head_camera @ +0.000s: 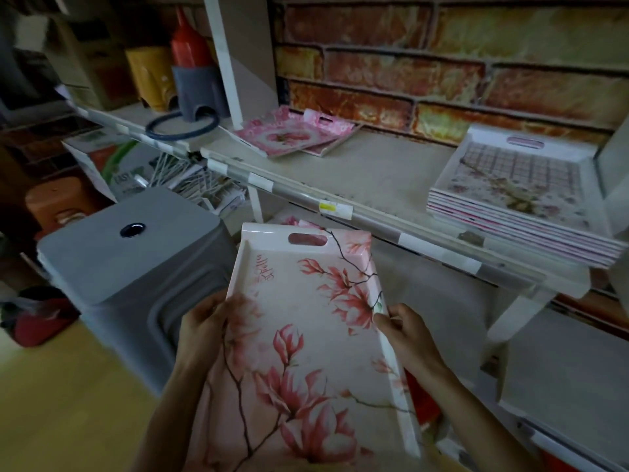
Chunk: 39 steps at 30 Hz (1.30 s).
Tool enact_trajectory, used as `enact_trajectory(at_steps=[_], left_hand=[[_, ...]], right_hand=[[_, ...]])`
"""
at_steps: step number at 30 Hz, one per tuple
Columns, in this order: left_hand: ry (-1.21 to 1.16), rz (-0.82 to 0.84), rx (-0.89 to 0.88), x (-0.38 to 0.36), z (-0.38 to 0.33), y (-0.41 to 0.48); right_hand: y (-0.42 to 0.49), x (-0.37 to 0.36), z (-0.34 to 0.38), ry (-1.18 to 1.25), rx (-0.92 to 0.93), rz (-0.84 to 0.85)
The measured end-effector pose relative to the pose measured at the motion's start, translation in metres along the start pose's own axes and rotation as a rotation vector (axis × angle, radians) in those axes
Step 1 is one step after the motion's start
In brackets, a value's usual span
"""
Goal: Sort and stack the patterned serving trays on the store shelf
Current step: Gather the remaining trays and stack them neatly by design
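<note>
I hold a white tray with pink magnolia flowers point(306, 321) in front of the shelf, its handle cut-out pointing away from me. My left hand point(204, 321) grips its left rim and my right hand point(405, 332) grips its right rim. On the pale shelf point(367, 168), a stack of several trays point(520, 199) sits at the right, topped by a checked floral one. Two pink patterned trays point(292, 134) lie overlapping at the back left of the shelf.
A grey plastic stool point(129, 277) stands left of the tray. A brick-pattern wall point(442, 63) backs the shelf. A white upright divider point(224, 59) separates a left section holding a grey holder, a red bottle and yellow containers. A lower shelf point(561, 369) runs below right.
</note>
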State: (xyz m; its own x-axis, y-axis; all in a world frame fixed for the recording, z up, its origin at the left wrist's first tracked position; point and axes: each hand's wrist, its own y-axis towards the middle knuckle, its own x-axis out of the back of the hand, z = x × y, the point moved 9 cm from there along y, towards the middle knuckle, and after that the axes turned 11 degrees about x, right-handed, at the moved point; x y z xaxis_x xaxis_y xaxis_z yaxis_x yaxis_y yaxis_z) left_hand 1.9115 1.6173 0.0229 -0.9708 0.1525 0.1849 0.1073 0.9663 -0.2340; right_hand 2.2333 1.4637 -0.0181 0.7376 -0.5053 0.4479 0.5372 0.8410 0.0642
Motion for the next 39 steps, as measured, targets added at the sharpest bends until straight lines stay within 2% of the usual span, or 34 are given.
enact_trajectory(at_steps=[9, 25, 33, 39], left_hand=[[-0.059, -0.096, -0.031, 0.013, -0.034, -0.017], [-0.048, 0.054, -0.130, -0.083, -0.122, 0.025], [0.043, 0.150, -0.108, -0.096, -0.159, 0.093], [0.053, 0.166, -0.193, -0.109, -0.201, 0.126]], right_hand=[[0.018, 0.021, 0.047, 0.056, 0.101, -0.015], [0.065, 0.128, 0.074, -0.017, 0.159, -0.229], [0.105, 0.127, 0.105, -0.101, 0.152, -0.244], [0.141, 0.122, 0.114, -0.063, 0.122, -0.263]])
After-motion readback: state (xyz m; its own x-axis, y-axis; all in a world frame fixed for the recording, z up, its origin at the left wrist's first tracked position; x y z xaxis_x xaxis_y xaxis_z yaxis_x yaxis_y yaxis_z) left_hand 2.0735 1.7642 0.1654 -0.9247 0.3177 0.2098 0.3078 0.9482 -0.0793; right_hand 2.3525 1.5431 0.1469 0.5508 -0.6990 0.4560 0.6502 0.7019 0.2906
